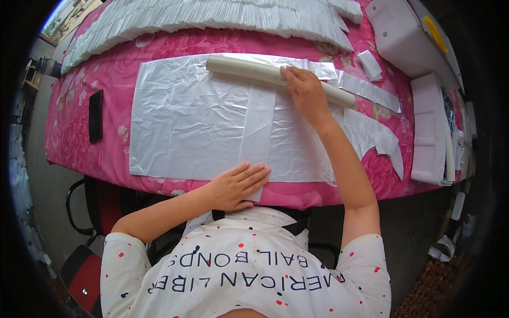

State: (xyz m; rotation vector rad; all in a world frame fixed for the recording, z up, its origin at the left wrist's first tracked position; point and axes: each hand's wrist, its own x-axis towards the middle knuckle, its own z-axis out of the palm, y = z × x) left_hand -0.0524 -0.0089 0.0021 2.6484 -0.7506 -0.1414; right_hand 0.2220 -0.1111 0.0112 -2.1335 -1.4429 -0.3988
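A glossy white plastic sheet (pixel 180 119) is spread over a pink flowered tablecloth. Down its middle runs a narrow white strip (pixel 258 122), whose near end hangs over the table edge. My left hand (pixel 238 186) lies flat at that near end, fingers stretched out. Across the far part of the sheet a cream-coloured pipe (pixel 244 70) slants down to the right. My right hand (pixel 306 93) has its fingers bent over the pipe, right of its middle; the palm side is hidden. Beyond the pipe's right end lie a long white strip (pixel 371 91) and a curved cut piece (pixel 374 132).
Rows of folded white sheets (pixel 185 21) fill the table's far side. A black phone (pixel 95 116) lies at the left. White foam boxes (pixel 428 130) stand at the right, near a small folded white piece (pixel 369 64). Red-and-black chairs (pixel 85 278) stand below left.
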